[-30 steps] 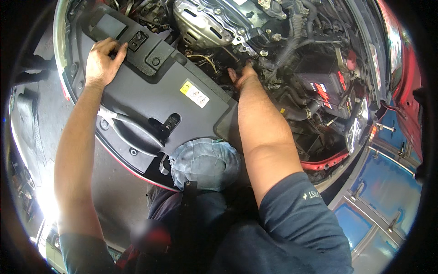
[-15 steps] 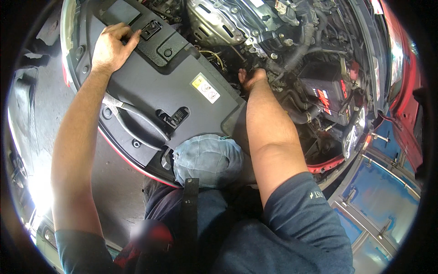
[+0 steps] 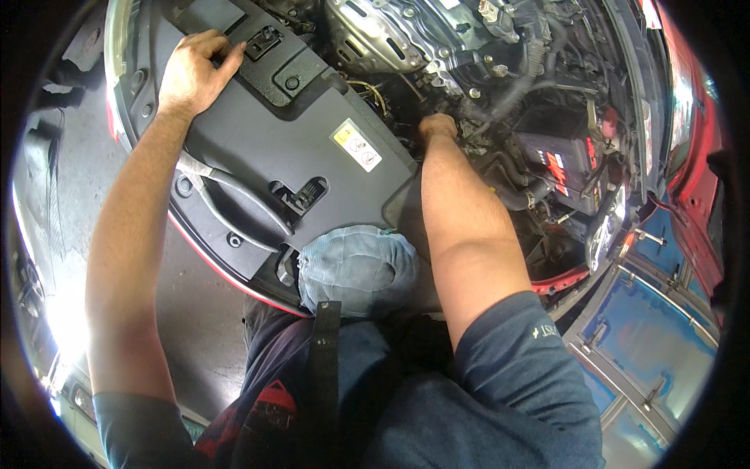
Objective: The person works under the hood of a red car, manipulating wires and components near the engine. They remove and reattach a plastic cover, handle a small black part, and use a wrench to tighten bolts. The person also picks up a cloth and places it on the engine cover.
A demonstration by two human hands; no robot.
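Note:
My left hand point(image 3: 200, 72) lies on the black plastic radiator cover point(image 3: 258, 168) near its far left, fingers and thumb apart, holding nothing. My right hand point(image 3: 437, 127) reaches down into the engine bay, between that cover and the engine. Its fingers are hidden below the knuckles, so I cannot see what they touch. Beyond it is a silver metal heat shield point(image 3: 367, 39). A ribbed black hose point(image 3: 522, 90) runs to its right, and a thin yellowish wire point(image 3: 373, 94) shows to its left.
A black car battery point(image 3: 553, 137) stands right of my right forearm. Grey-handled pliers point(image 3: 234, 195) and a bluish cloth cap point(image 3: 358, 270) lie at the cover's near side. A blue-grey metal cabinet point(image 3: 652, 328) stands at the lower right, by the red car body.
My right hand has turned and sunk deeper; the fingers that showed before are now out of sight. My left hand stays on the cover. The view has shifted slightly.

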